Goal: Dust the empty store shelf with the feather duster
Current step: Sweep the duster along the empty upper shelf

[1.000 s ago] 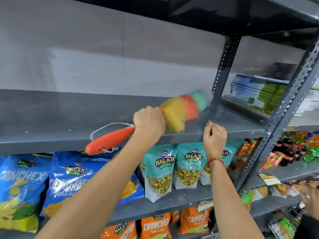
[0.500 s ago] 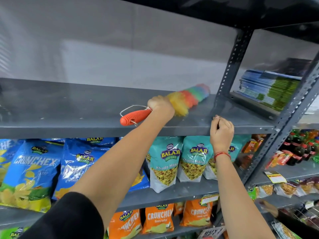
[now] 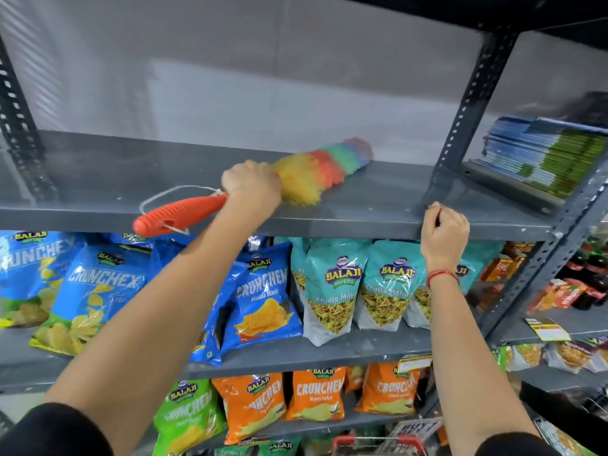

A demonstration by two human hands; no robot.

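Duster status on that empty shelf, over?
Left hand gripping the duster, feathers down on the gray shelf. Right hand hooked on the shelf's front edge. Nothing in the way.

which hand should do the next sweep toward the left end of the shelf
Left. The left hand already grips the feather duster, whose head lies on the empty shelf. The right hand only holds the shelf's front edge, near the right upright.
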